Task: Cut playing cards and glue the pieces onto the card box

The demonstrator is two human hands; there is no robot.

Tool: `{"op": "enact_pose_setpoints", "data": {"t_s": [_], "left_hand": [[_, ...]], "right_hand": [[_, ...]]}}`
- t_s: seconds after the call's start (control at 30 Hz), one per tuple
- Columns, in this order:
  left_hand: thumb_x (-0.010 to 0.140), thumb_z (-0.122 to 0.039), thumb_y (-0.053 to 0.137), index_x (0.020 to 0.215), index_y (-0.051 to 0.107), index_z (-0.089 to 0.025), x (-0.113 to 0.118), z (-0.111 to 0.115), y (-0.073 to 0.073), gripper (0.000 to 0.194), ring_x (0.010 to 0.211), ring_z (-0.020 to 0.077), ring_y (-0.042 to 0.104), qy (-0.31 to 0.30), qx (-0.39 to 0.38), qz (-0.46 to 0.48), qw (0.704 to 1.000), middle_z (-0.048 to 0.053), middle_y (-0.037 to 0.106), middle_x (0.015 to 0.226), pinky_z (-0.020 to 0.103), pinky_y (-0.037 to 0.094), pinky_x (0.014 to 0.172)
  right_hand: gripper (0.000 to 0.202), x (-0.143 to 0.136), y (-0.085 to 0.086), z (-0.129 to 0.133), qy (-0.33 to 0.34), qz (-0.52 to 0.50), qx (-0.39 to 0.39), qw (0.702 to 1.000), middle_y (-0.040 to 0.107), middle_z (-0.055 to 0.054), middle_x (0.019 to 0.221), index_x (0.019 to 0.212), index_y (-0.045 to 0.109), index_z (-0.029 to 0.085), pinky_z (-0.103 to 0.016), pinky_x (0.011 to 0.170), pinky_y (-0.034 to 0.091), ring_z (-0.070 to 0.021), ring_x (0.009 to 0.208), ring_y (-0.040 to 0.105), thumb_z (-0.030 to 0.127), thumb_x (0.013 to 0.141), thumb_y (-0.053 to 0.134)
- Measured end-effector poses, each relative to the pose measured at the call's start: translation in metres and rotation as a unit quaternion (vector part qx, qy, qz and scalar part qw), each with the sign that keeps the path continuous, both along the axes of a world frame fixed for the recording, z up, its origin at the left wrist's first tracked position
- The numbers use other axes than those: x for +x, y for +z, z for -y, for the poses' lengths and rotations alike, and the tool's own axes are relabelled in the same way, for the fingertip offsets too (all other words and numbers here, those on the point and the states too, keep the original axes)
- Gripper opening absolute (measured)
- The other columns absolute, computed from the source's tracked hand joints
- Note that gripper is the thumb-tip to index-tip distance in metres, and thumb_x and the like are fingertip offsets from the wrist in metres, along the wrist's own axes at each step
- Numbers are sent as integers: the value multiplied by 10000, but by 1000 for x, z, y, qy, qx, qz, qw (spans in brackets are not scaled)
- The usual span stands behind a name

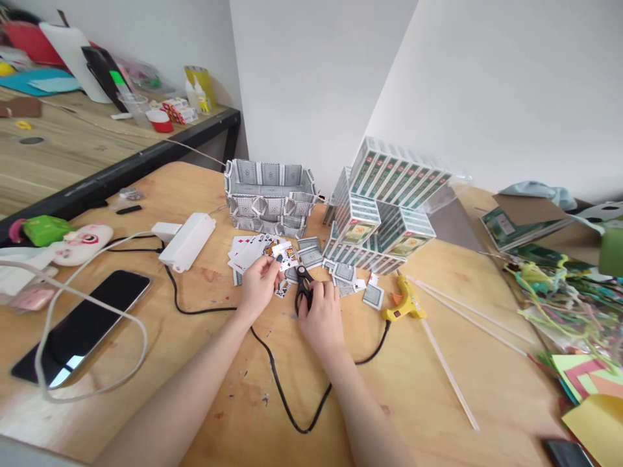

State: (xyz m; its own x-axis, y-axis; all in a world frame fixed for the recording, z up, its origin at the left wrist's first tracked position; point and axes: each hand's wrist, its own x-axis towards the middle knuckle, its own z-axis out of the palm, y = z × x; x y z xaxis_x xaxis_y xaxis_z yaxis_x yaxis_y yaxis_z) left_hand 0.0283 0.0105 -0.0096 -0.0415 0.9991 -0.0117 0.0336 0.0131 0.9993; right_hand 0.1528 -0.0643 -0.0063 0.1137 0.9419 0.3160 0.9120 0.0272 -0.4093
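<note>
My left hand (261,285) is closed, its fingertips pinching a playing card (285,255) above other loose cards. Fanned face-up cards (246,250) lie just beyond it. My right hand (322,316) is closed at the handles of black scissors (304,285), whose blades point away toward the cards. Small cut card pieces (344,272) are scattered to the right of the scissors. Behind the cards stands a basket (271,194) built from folded grey-patterned cards. To its right, card boxes (399,172) are stacked in several layers.
A yellow glue gun (405,299) lies right of my hands, its black cable curving below them. On the left are a phone (80,327), a white power adapter (187,241) and a looped white cable. Coloured paper (591,389) and tangled craft strips (564,301) fill the right side.
</note>
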Motion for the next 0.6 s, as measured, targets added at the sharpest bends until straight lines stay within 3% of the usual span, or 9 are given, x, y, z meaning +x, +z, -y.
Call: {"op": "enact_pose_setpoints", "data": {"t_s": [0.2,0.33,0.47,0.6], "left_hand": [[782,-270,484,559,430,-177,-2,-2,2,248,393,71,414,0,4,-22,1000,-48,480,469,189,314,401],[790,-280,472,539,435,-176,-3,-5,2,274,393,75,414,13,11,-39,999,-47,478,460,200,320,424],[788,-287,468,547,442,-178,-3,-8,3,266,400,83,412,41,3,-25,999,-43,471,459,206,317,423],[784,-305,474,562,440,-183,-4,-10,0,256,416,89,421,60,2,6,998,-35,488,490,207,328,427]], "right_hand": [[87,2,4,2,-36,8,-42,998,548,-112,835,871,468,152,-391,721,417,-261,828,492,189,792,467],[111,11,7,1,-36,-149,-72,986,564,-48,769,859,432,184,-327,634,433,-206,710,545,211,764,482],[147,21,9,-3,10,-358,-104,928,583,-9,733,823,431,203,-266,582,435,-157,654,578,270,735,529],[231,20,12,-7,42,-535,-167,827,602,12,645,802,422,209,-230,497,405,-138,564,571,350,713,582]]}}
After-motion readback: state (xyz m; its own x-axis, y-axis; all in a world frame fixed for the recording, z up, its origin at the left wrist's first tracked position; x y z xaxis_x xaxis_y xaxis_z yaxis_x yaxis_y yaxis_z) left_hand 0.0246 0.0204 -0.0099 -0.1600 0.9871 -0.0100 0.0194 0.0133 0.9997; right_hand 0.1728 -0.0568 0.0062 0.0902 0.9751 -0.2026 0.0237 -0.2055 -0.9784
